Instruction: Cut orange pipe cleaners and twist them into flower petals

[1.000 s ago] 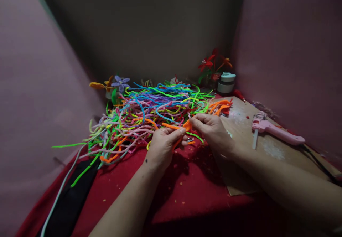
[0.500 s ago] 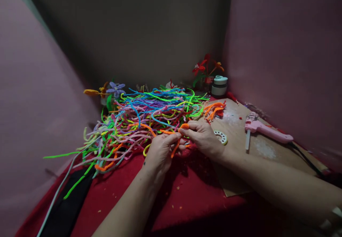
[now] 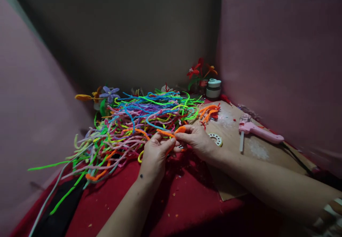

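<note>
Between my two hands is an orange pipe cleaner (image 3: 165, 133), bent into a loop at its right end. My right hand (image 3: 197, 140) pinches it just below that loop. My left hand (image 3: 157, 155) closes thumb and fingers around the lower part, which is mostly hidden by the fingers. Something small and metallic shows behind the fingertips, too little of it to name. Just beyond my hands lies a big tangled heap of coloured pipe cleaners (image 3: 128, 114) in pink, blue, green, yellow and orange.
A pink glue gun (image 3: 262, 132) with its cord lies on a brown board (image 3: 229, 173) at right. A white holed disc (image 3: 216, 139), orange pieces (image 3: 210, 113), a lidded jar (image 3: 213, 88) and pipe-cleaner flowers (image 3: 109, 94) stand around. A white cable (image 3: 50, 197) runs along the left of the red cloth (image 3: 117, 208).
The view has shifted slightly, so everything sits a little further left. The pipe cleaner's downward end has moved behind my left fingers, and its straight end now points left.
</note>
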`<state>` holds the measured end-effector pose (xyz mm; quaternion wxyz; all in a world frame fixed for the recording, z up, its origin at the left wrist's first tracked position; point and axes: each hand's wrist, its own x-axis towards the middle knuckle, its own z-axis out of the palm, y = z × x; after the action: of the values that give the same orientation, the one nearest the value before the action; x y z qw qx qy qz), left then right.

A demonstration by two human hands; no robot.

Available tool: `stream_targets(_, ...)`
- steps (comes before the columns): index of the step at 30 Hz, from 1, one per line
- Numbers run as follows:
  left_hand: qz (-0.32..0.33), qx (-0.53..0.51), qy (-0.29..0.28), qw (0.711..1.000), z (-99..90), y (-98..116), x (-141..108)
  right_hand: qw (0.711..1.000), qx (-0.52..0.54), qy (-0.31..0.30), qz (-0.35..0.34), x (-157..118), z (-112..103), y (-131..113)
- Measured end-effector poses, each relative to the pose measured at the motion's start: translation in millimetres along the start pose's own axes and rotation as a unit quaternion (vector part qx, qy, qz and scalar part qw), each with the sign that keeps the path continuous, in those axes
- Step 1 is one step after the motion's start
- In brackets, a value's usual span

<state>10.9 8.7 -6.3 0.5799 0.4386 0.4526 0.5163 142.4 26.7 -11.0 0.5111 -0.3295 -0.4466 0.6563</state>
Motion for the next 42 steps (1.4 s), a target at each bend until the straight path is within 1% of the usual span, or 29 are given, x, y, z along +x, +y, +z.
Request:
stream_targets(2,0.005,0.006,0.005,1.000,0.0,-1,0,1.000,-0.005,0.003,0.004,0,0,1)
stream_targets(7,0.009,-0.004,0.006,1.000,2.2,1,0,1.000,-0.010,-0.017,-0.006,3,-3,3)
stream_targets(10,-0.002,-0.002,0.013,1.000,3.8,3,-1,0.999,-0.038,-0.005,-0.012,4,-4,4)
stream_targets(13,-0.005,0.011,0.005,1.000,3.8,3,-1,0.999,-0.044,0.001,-0.008,5,-3,5)
stream_targets(17,0.017,0.040,-0.013,0.999,2.6,2,1,0.999,-0.035,-0.013,0.002,5,-3,4)
stream_targets(22,-0.008,-0.046,-0.035,0.998,1.2,2,1,0.998,0.019,-0.059,0.024,4,-6,5)
stream_targets(25,-0.002,-0.050,-0.052,0.997,-0.6,2,1,0.996,0.036,-0.074,0.021,3,-6,6)
stream_targets(28,0.001,-0.036,-0.047,0.998,-2.1,3,0,0.998,-0.011,-0.057,-0.003,3,-5,5)
stream_targets(30,0.006,-0.014,-0.036,0.999,-2.1,4,-1,0.998,-0.054,-0.037,-0.006,2,-4,2)
stream_targets(35,0.061,0.073,-0.004,0.995,0.2,5,-2,0.993,-0.117,0.027,-0.019,-2,0,-4)
stream_targets(37,0.087,0.107,0.018,0.990,-0.7,2,-3,0.991,-0.126,0.032,-0.023,-2,1,-4)
stream_targets(38,0.110,0.135,0.030,0.984,-1.9,0,-4,0.992,-0.121,0.025,-0.018,-2,1,-4)
stream_targets(39,0.142,0.174,0.036,0.974,-3.5,-2,-5,0.994,-0.106,0.017,-0.011,-2,1,-3)
stream_targets(40,0.182,0.221,0.037,0.957,-5.2,-5,-6,0.996,-0.086,0.008,0.000,-1,0,-1)
stream_targets(42,0.265,0.321,0.024,0.909,-8.0,-8,-7,0.999,-0.039,-0.006,0.029,1,-2,2)
